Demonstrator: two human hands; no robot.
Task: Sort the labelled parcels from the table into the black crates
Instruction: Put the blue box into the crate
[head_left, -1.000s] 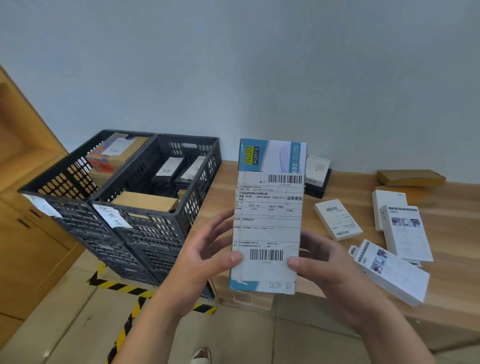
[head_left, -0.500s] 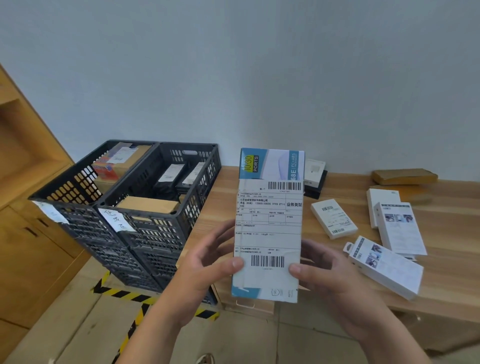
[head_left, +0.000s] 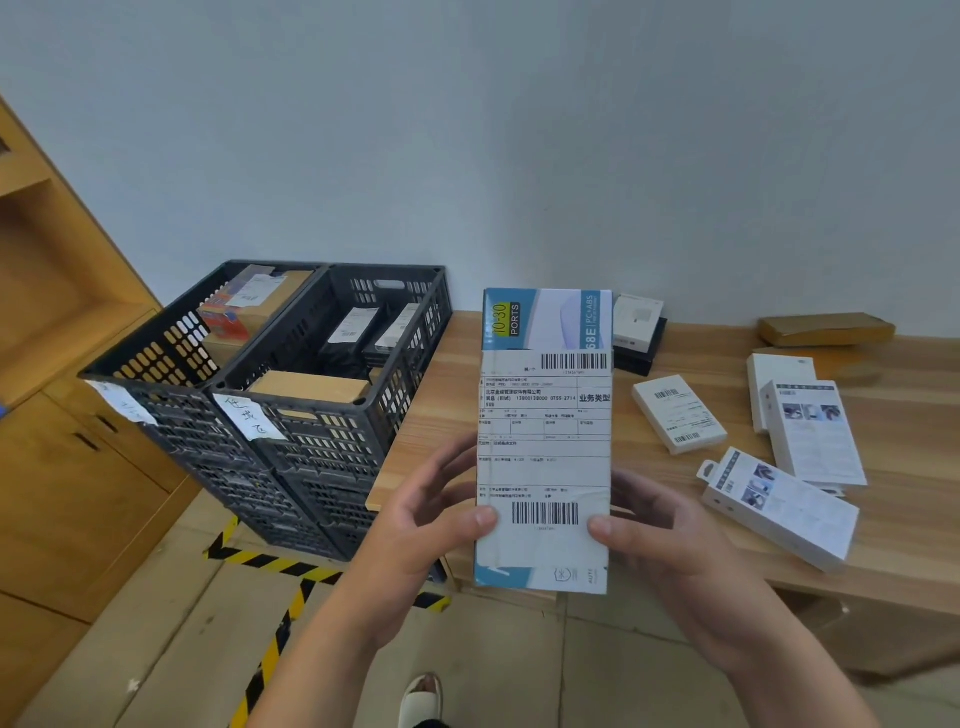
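1. Two crates (head_left: 291, 415) stand at the left, side by side against the table (head_left: 426, 415) end, each part-filled and tagged with a paper slip.
2. My left hand (head_left: 431, 514) pinches the box (head_left: 544, 441) by its lower left edge, thumb on the label, fingers curled behind.
3. The box is upright in the air at centre, label facing me. I judge it light, stiff card with a smooth face; gripping the long edges suits it best.
4. My right hand (head_left: 654, 535) grips the lower right edge likewise.
5. Several parcels (head_left: 678, 413) lie flat on the table at the right, unsorted.
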